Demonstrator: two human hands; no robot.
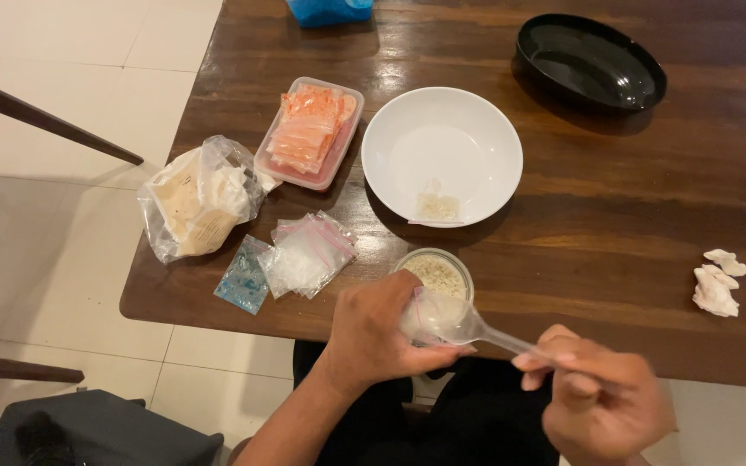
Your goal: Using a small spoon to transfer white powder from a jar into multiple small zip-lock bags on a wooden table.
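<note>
**Two hands, a spoon and a little bag**

The white bowl sits in the middle of the brown tabletop. Everything here is told from that bowl.

Far to the left of the bowl lies a crinkly bag with pale paper inside. Below it and a bit closer to the bowl is a small blue packet. Next to that, a pile of clear little zip bags lies low and left of the bowl. Just left of the bowl sits a tray with orange and pink slices.

Right below the bowl stands a small cup of pale grains. A tiny packet lies inside the bowl, near its front edge.

Below the cup, the left hand is closed around a little clear bag, at the tabletop's edge. A clear plastic spoon has its round end at that bag. The right hand, low and right of the bowl, is pinched shut on the spoon's handle. This hand looks blurry.

Up and right of the bowl is a black dish. Far right lie some white crumpled bits.
</note>
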